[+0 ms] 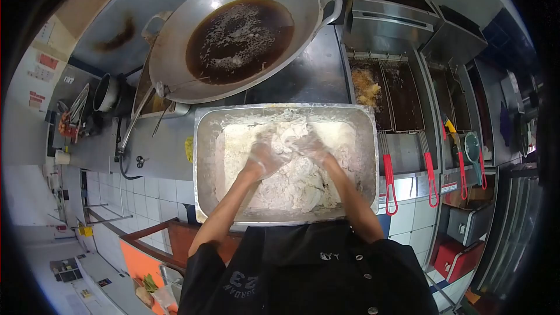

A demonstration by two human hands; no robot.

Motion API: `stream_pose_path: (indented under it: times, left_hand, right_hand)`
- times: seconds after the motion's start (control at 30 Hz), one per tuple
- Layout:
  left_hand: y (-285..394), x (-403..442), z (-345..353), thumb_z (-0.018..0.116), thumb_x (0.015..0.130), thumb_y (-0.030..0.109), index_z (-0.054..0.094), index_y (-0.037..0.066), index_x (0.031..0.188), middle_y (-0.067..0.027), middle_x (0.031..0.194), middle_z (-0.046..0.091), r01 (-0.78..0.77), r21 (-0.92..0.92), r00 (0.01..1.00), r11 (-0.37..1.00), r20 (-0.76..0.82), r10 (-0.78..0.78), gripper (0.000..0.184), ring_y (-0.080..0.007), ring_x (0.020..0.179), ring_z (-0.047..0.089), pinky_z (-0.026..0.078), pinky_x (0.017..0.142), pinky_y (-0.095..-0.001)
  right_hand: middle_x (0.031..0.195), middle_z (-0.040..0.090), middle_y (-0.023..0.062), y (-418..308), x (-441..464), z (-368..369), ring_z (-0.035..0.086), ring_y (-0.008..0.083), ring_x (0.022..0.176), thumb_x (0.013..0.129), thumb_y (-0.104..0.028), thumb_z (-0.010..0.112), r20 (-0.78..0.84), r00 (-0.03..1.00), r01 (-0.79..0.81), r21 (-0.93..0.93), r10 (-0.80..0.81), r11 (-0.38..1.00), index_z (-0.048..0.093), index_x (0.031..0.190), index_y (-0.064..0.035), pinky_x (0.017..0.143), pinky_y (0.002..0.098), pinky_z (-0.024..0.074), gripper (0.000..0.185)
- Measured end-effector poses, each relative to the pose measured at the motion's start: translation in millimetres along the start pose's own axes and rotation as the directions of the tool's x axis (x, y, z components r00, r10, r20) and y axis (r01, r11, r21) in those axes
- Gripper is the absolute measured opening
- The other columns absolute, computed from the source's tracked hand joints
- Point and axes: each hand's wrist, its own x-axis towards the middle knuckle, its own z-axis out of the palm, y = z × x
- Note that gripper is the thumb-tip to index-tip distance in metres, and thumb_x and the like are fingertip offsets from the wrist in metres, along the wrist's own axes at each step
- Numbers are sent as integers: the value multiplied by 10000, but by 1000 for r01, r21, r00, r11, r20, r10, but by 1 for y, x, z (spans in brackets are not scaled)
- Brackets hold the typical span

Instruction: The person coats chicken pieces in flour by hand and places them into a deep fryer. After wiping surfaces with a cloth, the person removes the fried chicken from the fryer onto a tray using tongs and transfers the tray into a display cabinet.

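Observation:
A large rectangular metal pan (373, 157) sits in front of me, filled with pale flour (236, 140). My left hand (266, 158) is in the pan, left of the middle, coated white and blurred by motion. Opposite it, my right hand (314, 148) is also floury and smeared, its fingers pointing inward. Between and just beyond the hands lies a lumpy flour-coated piece (293, 133); its kind is hidden by the coating. Both hands seem to touch it, but the blur hides how the fingers close. More coated lumps (303, 178) are heaped nearer to me.
Behind the pan stands a huge wok (166, 73) with dark oil (239, 41). To the right are deep fryers with red-handled baskets (390, 184), one holding golden food (365, 86). A long metal-handled utensil (135, 119) and a pot (106, 94) are at left.

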Motion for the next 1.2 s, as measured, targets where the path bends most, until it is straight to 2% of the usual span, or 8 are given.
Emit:
stream_pose_path:
  times: [0.1,0.3,0.4,0.47,0.57,0.9,1.07,1.2]
  left_hand:
    - [4,9,-7,686,802,246,354,-45,1386,-210,1068,644,26,-106,999,994,33,-22,732,-234,899,641,520,830,-320]
    - [-29,20,-5,633,851,212,382,-65,1340,-184,1090,641,-146,-245,986,958,36,160,615,-214,921,635,515,830,-312]
    - [-78,11,10,589,898,277,470,-46,1282,-182,1177,604,39,-376,993,926,-86,-77,517,-246,1020,604,500,888,-341]
    - [-102,4,-4,580,902,316,440,-49,1305,-190,1177,603,-55,-244,998,968,-40,46,561,-260,1039,598,490,909,-346]
    - [-26,-16,-33,552,913,393,381,-41,1353,-204,1226,567,-34,-175,997,984,66,46,642,-274,1144,545,445,988,-369]
    - [57,-52,-35,642,854,344,464,19,1318,-244,1328,454,-150,225,980,963,-92,175,594,-355,1233,448,335,1093,-414]
    - [93,-72,-6,712,804,176,571,10,1181,-170,1148,575,-695,-208,713,689,-327,621,435,-271,1039,588,510,891,-347]
    - [100,-64,27,703,815,175,609,5,1107,-151,1060,618,-144,-561,938,815,185,293,351,-207,961,622,538,815,-330]
  right_hand:
    - [893,631,64,46,27,30,603,131,793,887,-50,604,-92,985,157,838,-147,523,545,1152,-5,729,278,517,275]
    - [1117,638,137,2,-17,-12,592,193,1001,950,-241,529,86,971,-238,212,225,948,521,1309,-36,919,326,473,413]
    - [939,627,72,36,-34,-34,591,154,850,959,-317,524,-76,996,83,540,-50,837,623,984,-20,774,279,504,314]
    - [839,603,54,92,-5,-50,565,139,715,955,-408,505,-165,521,550,-685,-837,478,611,965,-20,673,318,523,402]
    - [850,604,73,-17,-52,-66,552,155,673,934,-370,551,-96,982,-190,-482,165,855,618,1058,-25,607,308,516,372]
    - [1240,531,104,-1,-63,-17,529,206,1084,964,-243,502,-253,957,280,686,-140,671,399,1370,-48,920,300,451,462]
    - [1264,519,114,54,-57,-14,507,213,1128,966,-258,490,-429,896,307,418,-112,855,417,1363,-40,960,306,427,459]
    - [1283,509,123,68,-33,-6,489,218,1162,967,-270,480,-481,866,268,209,-140,940,432,1357,-34,992,310,407,458]
